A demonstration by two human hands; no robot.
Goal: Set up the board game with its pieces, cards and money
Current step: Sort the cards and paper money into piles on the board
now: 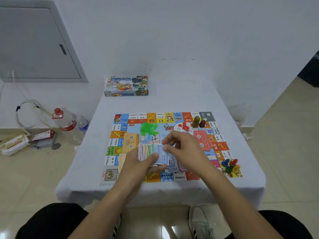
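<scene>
paper money (156,153), fanned by colour, sat in my left hand (138,163), thumb clamped over the notes so the spread wouldn't slide. my right hand (183,149) pinched the top edge of a blue note (163,156) at the fan's near end, probably to peel it off and sort the money by value. both hands hung low over the near half of the board (172,176), which lay flat on the white-clothed table (172,97). beyond my left hand lay the orange card stack (130,142) and green houses (148,128); past my right, the red cards (202,140) (slightly askew), and the coloured pawns (230,164) clustered on the corner to its right. far ahead of my left hand stood the game box (126,86), out of the way.
</scene>
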